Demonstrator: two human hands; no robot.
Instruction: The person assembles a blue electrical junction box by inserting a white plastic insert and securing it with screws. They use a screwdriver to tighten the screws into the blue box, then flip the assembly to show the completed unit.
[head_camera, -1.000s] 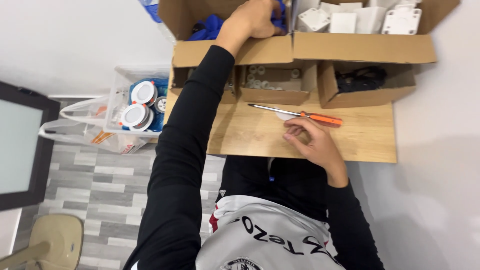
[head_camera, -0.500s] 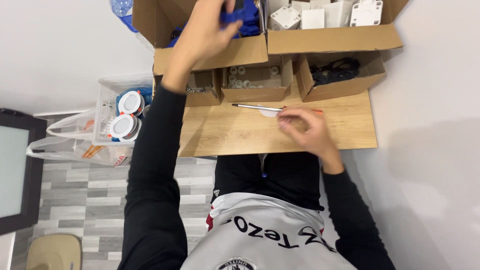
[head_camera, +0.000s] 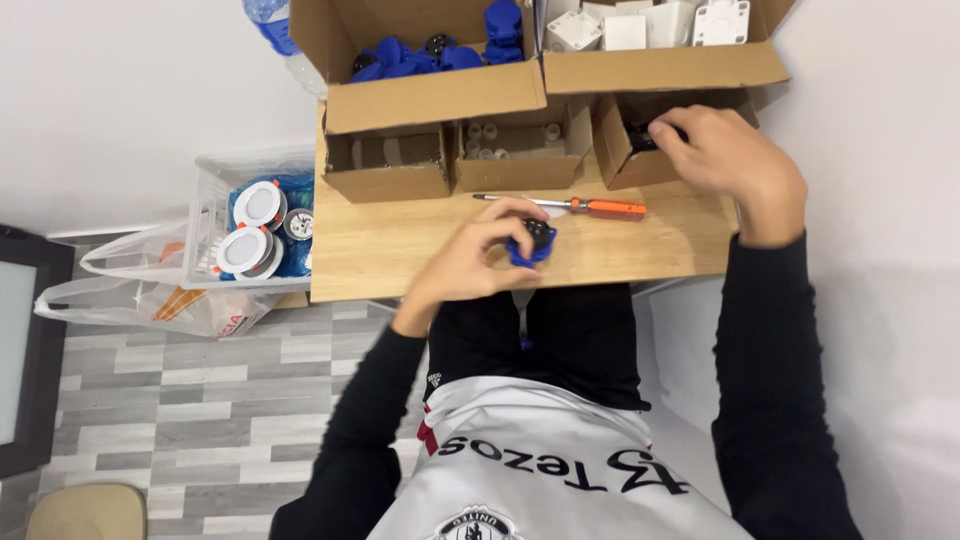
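Observation:
My left hand (head_camera: 478, 256) rests on the wooden table (head_camera: 380, 250) and grips a small blue part with a black round centre (head_camera: 533, 243). Just beyond it lies a screwdriver (head_camera: 590, 206) with an orange handle, touched by neither hand. My right hand (head_camera: 735, 165) reaches into the small open cardboard box (head_camera: 612, 150) at the right, its fingers curled over black parts inside; I cannot tell whether it holds one.
A big cardboard box (head_camera: 420, 95) at the back holds several blue parts; white parts (head_camera: 625, 28) fill another beside it. Two small open boxes (head_camera: 450, 160) stand in front. Left of the table, a clear crate (head_camera: 215, 200) holds round white fittings over a plastic bag (head_camera: 130, 300).
My left hand came back from the big box with a blue part and set it down on the table. My right hand left the screwdriver and reached into the right small box.

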